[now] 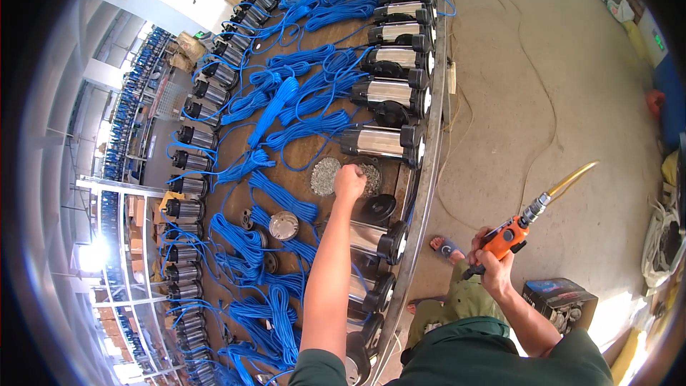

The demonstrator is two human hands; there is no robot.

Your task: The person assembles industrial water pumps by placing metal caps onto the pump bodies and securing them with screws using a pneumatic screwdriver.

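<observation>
Because the orange air tool [505, 237] sits right of the table [294, 184], its handle wrapped by the right hand [494, 264], perhaps keeping its hose [575, 174] clear, the left hand [349, 181], fingertip grip unclear, meets the right bowl [381, 176].

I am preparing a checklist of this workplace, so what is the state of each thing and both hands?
Left hand: fingers curled above small metallic parts; grip unclear.
Right hand: closed around orange pistol-shaped tool.
Tool: held, yellow flexible hose attached.
Blue thin cables: coiled in bundles.
Silver-and-black metal cylinders: lying sideways.
Round heap of pale small parts: uncovered.
Dark cardboard box: open, parts inside.
</observation>
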